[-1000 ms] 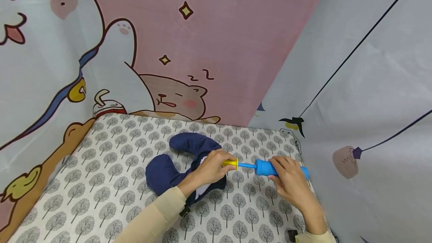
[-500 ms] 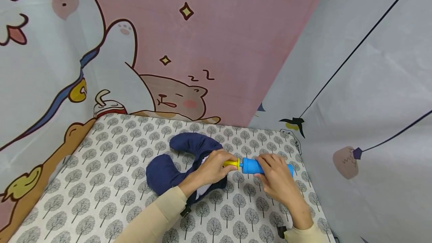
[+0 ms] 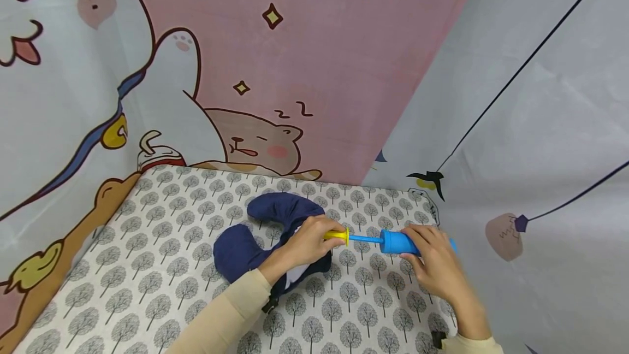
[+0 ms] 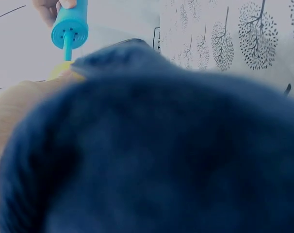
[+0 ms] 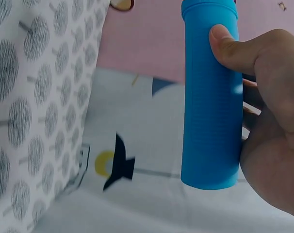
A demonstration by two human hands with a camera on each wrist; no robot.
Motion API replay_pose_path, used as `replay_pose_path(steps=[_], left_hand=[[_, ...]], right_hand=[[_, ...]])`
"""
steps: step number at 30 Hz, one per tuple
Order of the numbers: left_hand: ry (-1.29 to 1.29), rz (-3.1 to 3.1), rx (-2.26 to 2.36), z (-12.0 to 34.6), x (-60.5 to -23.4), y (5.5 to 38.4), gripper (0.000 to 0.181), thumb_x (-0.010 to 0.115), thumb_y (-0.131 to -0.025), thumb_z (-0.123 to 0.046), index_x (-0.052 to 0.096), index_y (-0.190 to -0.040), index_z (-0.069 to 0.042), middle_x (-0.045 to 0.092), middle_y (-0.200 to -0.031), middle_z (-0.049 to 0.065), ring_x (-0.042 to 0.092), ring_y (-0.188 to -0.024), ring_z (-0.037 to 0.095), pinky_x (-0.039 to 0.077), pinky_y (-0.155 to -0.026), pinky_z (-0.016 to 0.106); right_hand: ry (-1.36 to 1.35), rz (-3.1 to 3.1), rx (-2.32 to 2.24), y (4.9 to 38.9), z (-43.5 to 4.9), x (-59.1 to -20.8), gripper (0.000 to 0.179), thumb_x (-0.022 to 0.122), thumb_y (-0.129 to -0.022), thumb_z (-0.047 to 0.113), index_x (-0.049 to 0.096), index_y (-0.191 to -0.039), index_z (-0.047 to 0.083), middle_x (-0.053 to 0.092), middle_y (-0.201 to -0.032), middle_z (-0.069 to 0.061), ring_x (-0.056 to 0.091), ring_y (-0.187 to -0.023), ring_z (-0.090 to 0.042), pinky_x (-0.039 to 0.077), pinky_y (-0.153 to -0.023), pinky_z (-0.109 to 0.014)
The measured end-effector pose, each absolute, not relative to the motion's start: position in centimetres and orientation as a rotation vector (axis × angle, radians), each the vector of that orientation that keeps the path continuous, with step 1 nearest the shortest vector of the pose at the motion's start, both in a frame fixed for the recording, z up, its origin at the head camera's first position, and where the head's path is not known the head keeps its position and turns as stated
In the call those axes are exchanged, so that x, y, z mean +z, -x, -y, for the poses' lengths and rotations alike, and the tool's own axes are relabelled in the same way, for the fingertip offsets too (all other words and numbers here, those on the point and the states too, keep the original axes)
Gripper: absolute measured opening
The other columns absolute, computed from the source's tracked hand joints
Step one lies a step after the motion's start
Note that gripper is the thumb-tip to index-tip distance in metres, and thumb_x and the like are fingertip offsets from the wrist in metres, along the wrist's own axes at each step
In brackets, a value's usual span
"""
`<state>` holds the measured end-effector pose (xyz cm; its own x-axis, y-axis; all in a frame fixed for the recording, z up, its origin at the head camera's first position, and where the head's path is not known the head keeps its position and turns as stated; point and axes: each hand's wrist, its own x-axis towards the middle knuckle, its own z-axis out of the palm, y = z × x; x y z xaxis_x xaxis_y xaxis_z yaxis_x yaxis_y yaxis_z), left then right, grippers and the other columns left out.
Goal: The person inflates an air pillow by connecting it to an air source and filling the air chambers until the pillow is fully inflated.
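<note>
Left hand [image 3: 310,242]: fingers curled round yellow handle [image 3: 336,236], at navy neck pillow [image 3: 238,253], mid-worktop [image 3: 147,266]. Right hand [image 3: 439,261]: fingers wrapped round blue pump barrel [image 3: 395,242], near worktop's right edge. Rod [image 3: 366,239] projects from barrel's handle end.

A navy pillow [image 3: 238,257] lies near a blue pump [image 3: 395,242] (rod extended).

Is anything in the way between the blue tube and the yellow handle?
Nothing visible: only a blue rod spans the gap from the blue tube in the right hand to the yellow handle in the left hand.
</note>
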<state>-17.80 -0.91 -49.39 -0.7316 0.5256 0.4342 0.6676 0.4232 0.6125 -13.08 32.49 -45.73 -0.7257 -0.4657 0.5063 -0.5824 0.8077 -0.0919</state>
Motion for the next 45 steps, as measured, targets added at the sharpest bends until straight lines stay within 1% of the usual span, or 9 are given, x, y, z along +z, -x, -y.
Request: replay_pose_path(steps=[6, 11, 15, 24, 29, 36, 43, 45], left_hand=[[1.05, 2.504, -1.215, 0.8, -49.4, 17.7, 0.022, 0.084, -0.104, -0.016, 0.085, -0.124, -0.007, 0.086, -0.116, 0.008, 0.076, -0.098, 0.019, 0.061, -0.083, 0.022], [1.045, 2.494, -1.237, 0.7, -49.4, 17.6, 0.021, 0.084, -0.104, -0.016, 0.085, -0.123, -0.007, 0.086, -0.115, 0.009, 0.076, -0.097, 0.019, 0.059, -0.081, 0.022], [1.053, 2.472, -1.253, 0.6, -49.4, 17.6, 0.022, 0.084, -0.104, -0.015, 0.085, -0.123, -0.005, 0.087, -0.115, 0.009, 0.075, -0.096, 0.021, 0.059, -0.08, 0.022], [1.083, 2.414, -1.244, 0.4, -49.9, 17.7, 0.022, 0.085, -0.102, -0.012, 0.085, -0.121, -0.001, 0.087, -0.112, 0.012, 0.074, -0.094, 0.021, 0.06, -0.078, 0.023], [1.071, 2.448, -1.244, 0.3, -49.5, 17.4, 0.022, 0.084, -0.103, -0.012, 0.085, -0.122, -0.002, 0.087, -0.113, 0.012, 0.075, -0.095, 0.023, 0.059, -0.079, 0.022], [1.048, 2.487, -1.219, 0.3, -49.3, 17.4, 0.024, 0.085, -0.102, -0.014, 0.084, -0.124, -0.003, 0.087, -0.116, 0.012, 0.076, -0.098, 0.023, 0.06, -0.082, 0.024], [1.055, 2.467, -1.197, 0.3, -49.5, 17.6, 0.024, 0.086, -0.101, -0.014, 0.085, -0.123, -0.004, 0.086, -0.114, 0.012, 0.076, -0.094, 0.023, 0.057, -0.079, 0.023], [1.057, 2.464, -1.193, 0.4, -49.6, 17.7, 0.024, 0.086, -0.101, -0.014, 0.085, -0.122, -0.004, 0.086, -0.113, 0.012, 0.076, -0.093, 0.022, 0.057, -0.079, 0.023]], right_hand=[[-0.711, 2.537, 0.384, 12.6, -34.9, -45.2, 0.058, 0.097, -0.08, 0.0, 0.075, -0.133, -0.004, 0.075, -0.133, -0.025, 0.064, -0.122, -0.047, 0.045, -0.1, -0.063], [-0.699, 2.536, 0.36, 12.3, -35.3, -44.9, 0.057, 0.097, -0.079, -0.001, 0.075, -0.132, -0.005, 0.075, -0.132, -0.027, 0.064, -0.122, -0.048, 0.046, -0.099, -0.065], [-0.736, 2.551, 0.304, 12.4, -34.2, -44.8, 0.056, 0.097, -0.081, 0.003, 0.075, -0.132, -0.005, 0.076, -0.131, -0.026, 0.066, -0.122, -0.049, 0.048, -0.101, -0.068], [-0.797, 2.556, 0.266, 12.6, -31.1, -45.0, 0.051, 0.095, -0.085, 0.007, 0.075, -0.13, -0.005, 0.078, -0.128, -0.022, 0.068, -0.121, -0.046, 0.052, -0.104, -0.069], [-0.827, 2.533, 0.256, 12.9, -29.6, -45.5, 0.051, 0.097, -0.084, 0.007, 0.076, -0.129, -0.005, 0.078, -0.126, -0.02, 0.069, -0.119, -0.044, 0.054, -0.102, -0.065], [-0.859, 2.521, 0.23, 13.4, -27.5, -45.7, 0.052, 0.098, -0.083, 0.009, 0.076, -0.128, -0.004, 0.078, -0.125, -0.018, 0.069, -0.116, -0.04, 0.055, -0.104, -0.062], [-0.896, 2.513, 0.24, 13.8, -26.1, -45.9, 0.053, 0.101, -0.082, 0.013, 0.077, -0.126, -0.004, 0.078, -0.125, -0.018, 0.071, -0.117, -0.039, 0.057, -0.099, -0.059], [-0.905, 2.508, 0.25, 13.9, -26.2, -45.9, 0.053, 0.101, -0.082, 0.015, 0.078, -0.126, -0.003, 0.079, -0.125, -0.017, 0.071, -0.118, -0.039, 0.058, -0.1, -0.059]])
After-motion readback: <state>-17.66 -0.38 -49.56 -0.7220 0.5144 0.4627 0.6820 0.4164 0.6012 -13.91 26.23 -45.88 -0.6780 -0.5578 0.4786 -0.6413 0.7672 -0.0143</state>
